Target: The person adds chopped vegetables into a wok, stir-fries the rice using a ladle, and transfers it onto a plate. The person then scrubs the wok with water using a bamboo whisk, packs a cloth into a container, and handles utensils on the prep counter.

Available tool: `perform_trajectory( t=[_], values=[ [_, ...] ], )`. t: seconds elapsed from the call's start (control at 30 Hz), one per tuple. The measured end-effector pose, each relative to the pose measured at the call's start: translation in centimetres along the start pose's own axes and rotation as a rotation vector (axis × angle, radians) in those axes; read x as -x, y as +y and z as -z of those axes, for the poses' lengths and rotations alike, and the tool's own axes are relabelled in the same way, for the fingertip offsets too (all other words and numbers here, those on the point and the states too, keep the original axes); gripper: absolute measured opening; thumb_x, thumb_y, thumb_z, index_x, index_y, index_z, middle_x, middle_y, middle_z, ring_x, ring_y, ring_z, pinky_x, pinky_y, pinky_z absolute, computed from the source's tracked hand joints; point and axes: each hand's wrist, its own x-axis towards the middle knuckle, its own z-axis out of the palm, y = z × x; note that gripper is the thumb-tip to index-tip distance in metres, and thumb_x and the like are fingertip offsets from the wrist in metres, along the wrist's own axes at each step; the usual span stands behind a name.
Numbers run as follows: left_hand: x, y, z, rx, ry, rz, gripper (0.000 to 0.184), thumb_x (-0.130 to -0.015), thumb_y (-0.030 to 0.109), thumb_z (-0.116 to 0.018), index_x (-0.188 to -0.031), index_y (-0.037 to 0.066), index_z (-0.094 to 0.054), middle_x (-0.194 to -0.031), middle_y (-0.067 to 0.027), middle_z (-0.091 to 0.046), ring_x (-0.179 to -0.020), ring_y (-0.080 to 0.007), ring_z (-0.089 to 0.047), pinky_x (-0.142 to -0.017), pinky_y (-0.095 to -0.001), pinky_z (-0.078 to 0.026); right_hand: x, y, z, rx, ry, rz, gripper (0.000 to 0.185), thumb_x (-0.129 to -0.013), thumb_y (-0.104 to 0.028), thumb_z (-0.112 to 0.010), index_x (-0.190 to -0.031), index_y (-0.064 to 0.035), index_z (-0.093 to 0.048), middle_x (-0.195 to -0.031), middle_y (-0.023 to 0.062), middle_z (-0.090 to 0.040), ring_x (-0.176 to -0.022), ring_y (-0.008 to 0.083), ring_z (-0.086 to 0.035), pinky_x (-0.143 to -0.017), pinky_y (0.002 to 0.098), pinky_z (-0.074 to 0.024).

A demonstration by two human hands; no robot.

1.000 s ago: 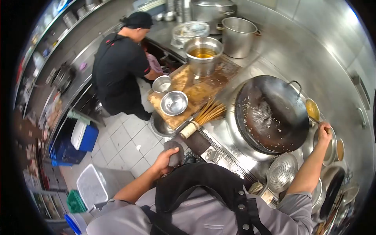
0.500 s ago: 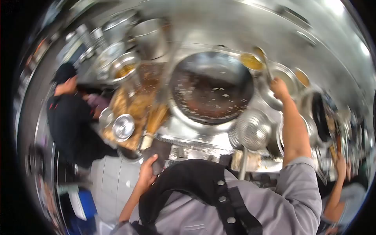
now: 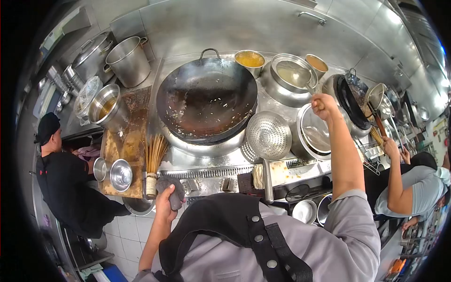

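My left hand [image 3: 166,203] is closed around a bunched grey cloth [image 3: 171,187], close to the tied end of a bamboo brush [image 3: 154,157]. Out to the right, my right hand [image 3: 322,106] grips the handle of a ladle [image 3: 307,87], whose bowl is in a metal pot of cloudy liquid [image 3: 287,73]. A large dark wok [image 3: 206,101] with scattered white grains stands on the burner to the left of my right hand. Between the wok and my right forearm rests a perforated strainer [image 3: 269,136], its handle toward me.
A co-worker in black [image 3: 66,183] stands at the left beside a wooden board [image 3: 123,149] with steel bowls. Tall pots [image 3: 129,63] stand behind. At the right, another person in grey [image 3: 413,188] works at a second wok [image 3: 350,101]. A bowl of yellow liquid [image 3: 250,59] sits behind.
The view has swung to the right. My right hand has moved with the ladle from beside the wok to the pot of cloudy liquid. My left hand still holds the cloth.
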Motion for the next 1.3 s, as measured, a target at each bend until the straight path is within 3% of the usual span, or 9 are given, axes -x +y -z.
perform_trajectory(
  t=[0.2, 0.37, 0.47, 0.6, 0.67, 0.8, 0.87, 1.03, 1.3],
  values=[
    [1.5, 0.7, 1.3, -0.012, 0.052, -0.08, 0.036, -0.089, 0.016, -0.067, -0.12, 0.003, -0.055, -0.095, -0.0099, -0.064, -0.073, -0.0224, -0.066, -0.054, -0.0382, -0.056, 2.2, 0.6, 1.5, -0.635, -0.446, -0.034, 0.012, -0.095, -0.007, -0.054, -0.087, 0.0002, -0.048, -0.065, -0.0015, -0.046, -0.048, 0.007, -0.041, -0.039, 0.0187, -0.0344],
    [-2.3, 6.4, 9.2, -0.366, 0.336, -0.487, 0.058, -0.084, 0.02, -0.075, -0.131, -0.002, -0.049, -0.112, -0.0152, -0.063, -0.099, -0.0271, -0.062, -0.088, -0.0384, -0.052, 11.5, 1.8, -2.7, -0.765, -0.635, -0.074, 0.02, -0.098, -0.008, -0.05, -0.106, 0.0096, -0.049, -0.08, 0.0046, -0.047, -0.062, 0.007, -0.046, -0.044, 0.0208, -0.0342],
    [-6.2, 11.9, 15.4, -0.745, 0.464, -0.733, 0.076, -0.079, 0.022, -0.078, -0.141, -0.003, -0.042, -0.122, -0.0221, -0.061, -0.109, -0.0311, -0.061, -0.095, -0.0385, -0.048, 17.5, 2.6, -5.3, -0.802, -0.68, -0.087, 0.022, -0.098, -0.009, -0.05, -0.109, 0.0094, -0.048, -0.086, 0.0066, -0.047, -0.063, 0.0075, -0.047, -0.046, 0.0212, -0.0361],
    [-9.8, 13.4, 20.7, -0.923, 0.443, -0.701, 0.066, -0.078, 0.022, -0.076, -0.134, -0.002, -0.05, -0.113, -0.0223, -0.063, -0.106, -0.0334, -0.061, -0.094, -0.0394, -0.048, 23.6, 4.7, -8.0, -0.746, -0.655, -0.119, 0.022, -0.099, -0.011, -0.047, -0.113, 0.0049, -0.048, -0.091, 0.0077, -0.048, -0.064, 0.0079, -0.048, -0.047, 0.0206, -0.0368],
    [-8.5, 13.0, 18.7, -1.518, 0.671, -0.87, 0.062, -0.078, 0.021, -0.076, -0.132, 0.0, -0.053, -0.113, -0.021, -0.061, -0.106, -0.0353, -0.06, -0.095, -0.0408, -0.047, 26.6, 5.7, -9.2, -0.731, -0.599, -0.113, 0.021, -0.099, -0.013, -0.047, -0.115, 0.0012, -0.049, -0.09, 0.0087, -0.05, -0.062, 0.0079, -0.049, -0.044, 0.0207, -0.0389],
    [-9.1, 10.2, 15.3, -1.18, 0.359, -0.926, 0.053, -0.081, 0.016, -0.075, -0.129, 0.002, -0.056, -0.122, -0.0191, -0.058, -0.108, -0.0333, -0.06, -0.095, -0.0397, -0.047, 31.8, 8.0, -10.9, -0.422, -0.399, -0.044, 0.024, -0.094, -0.011, -0.056, -0.117, -0.0064, -0.049, -0.087, 0.0117, -0.055, -0.053, 0.0091, -0.051, -0.035, 0.0184, -0.0403],
    [-10.2, 6.4, 13.0, -0.726, 0.105, -0.795, 0.042, -0.087, 0.008, -0.071, -0.126, 0.001, -0.058, -0.112, -0.0093, -0.064, -0.1, -0.0179, -0.062, -0.091, -0.0309, -0.05, 34.8, 9.1, -12.1, -0.278, -0.259, 0.018, 0.028, -0.093, -0.01, -0.057, -0.12, -0.0092, -0.049, -0.086, 0.0123, -0.055, -0.051, 0.0109, -0.051, -0.035, 0.0195, -0.0397],
    [-7.0, -0.9, 4.1, -0.584, -0.454, -0.176, 0.039, -0.089, 0.008, -0.07, -0.126, 0.003, -0.057, -0.106, -0.0089, -0.065, -0.092, -0.0153, -0.063, -0.083, -0.0295, -0.053, 39.9, 11.2, -12.9, 0.038, -0.157, 0.049, 0.054, -0.085, -0.002, -0.062, -0.135, -0.0075, -0.044, -0.077, 0.0147, -0.059, -0.042, 0.0159, -0.052, -0.033, 0.0226, -0.0393],
    [-3.8, -9.6, -11.6, -0.324, -0.953, 0.696, 0.046, -0.097, 0.019, -0.064, -0.136, 0.006, -0.043, -0.116, -0.0177, -0.063, -0.102, -0.0282, -0.065, -0.088, -0.0417, -0.056, 36.6, 13.4, -10.6, 0.199, -0.188, 0.056, 0.066, -0.081, 0.007, -0.064, -0.143, -0.0033, -0.043, -0.075, 0.0056, -0.06, -0.049, 0.0128, -0.054, -0.045, 0.024, -0.0434]
  ],
)
